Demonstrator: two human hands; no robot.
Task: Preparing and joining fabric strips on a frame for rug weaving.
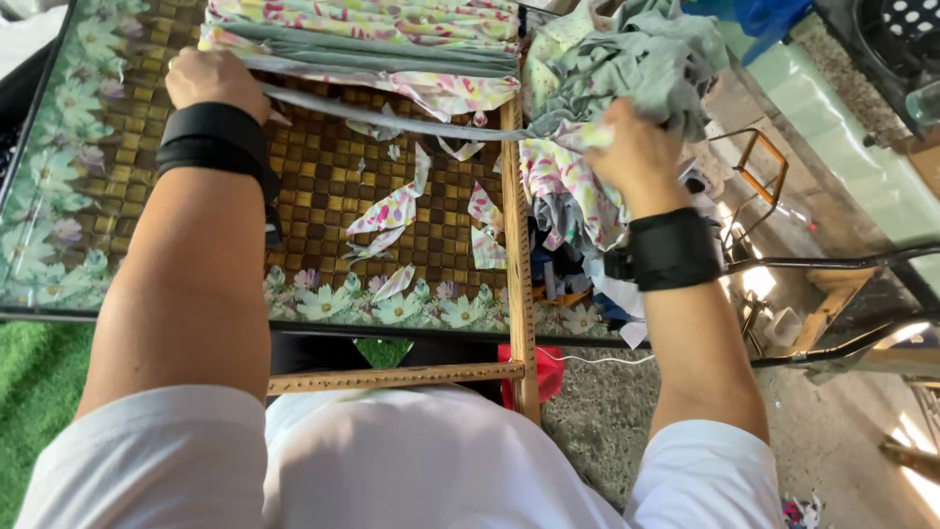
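Grey-green cloth, soft and limp, runs as a long narrow fabric strip [392, 116] across a woven worktop [323, 186] whose surface is a lattice of small brown and gold squares under a glossy sheet, edged with a printed border of pale daisies on green. The left hand [211, 80] lies closed over the strip's left end, knuckles up, pressing it down just beside a folded stack of floral fabric [362, 44] in pink, yellow and green, layered with grey-green bands. The right hand [636, 147] grips the strip's other end at the worktop's right edge, fingers curled into a crumpled heap of grey and floral cloth [627, 59]; the strip stretches taut between the two hands. Both wrists wear wide black straps.

Small curved offcuts [397, 206] of the same flowered print lie scattered on the weave below the strip, thin and curling at their edges. A wooden ruler [518, 274], yellowish with fine markings, runs down the right edge of the worktop and meets a second one at a right angle near the person's white shirt.

Right of the worktop more scraps of mixed cloth hang in a pile, beside a wooden stool frame [827, 294] on a speckled concrete floor [607, 421]. Green artificial turf [34, 392] shows at lower left.
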